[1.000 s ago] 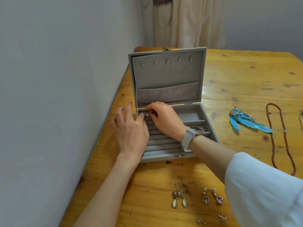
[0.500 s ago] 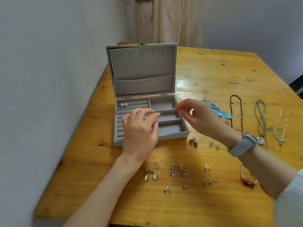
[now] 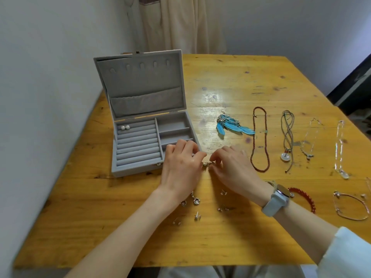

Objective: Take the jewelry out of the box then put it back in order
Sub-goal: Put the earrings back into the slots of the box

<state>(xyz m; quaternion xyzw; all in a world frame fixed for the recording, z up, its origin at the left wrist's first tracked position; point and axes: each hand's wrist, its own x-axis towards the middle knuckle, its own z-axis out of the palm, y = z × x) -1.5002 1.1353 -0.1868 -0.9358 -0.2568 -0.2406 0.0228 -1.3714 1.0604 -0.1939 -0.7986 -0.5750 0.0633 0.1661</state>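
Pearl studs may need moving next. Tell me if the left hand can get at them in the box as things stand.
Probably yes. The pearl studs sit exposed in the top ring-roll row of the open box, lid upright behind them. The left hand is busy with a small earring, though.

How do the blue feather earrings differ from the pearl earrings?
The feather earrings lie loose on the table, right of the box; the pearl earrings sit in the box's back ring row. The feather earrings are long, blue and dangling; the pearl earrings are small, round and white. Each is a pair.
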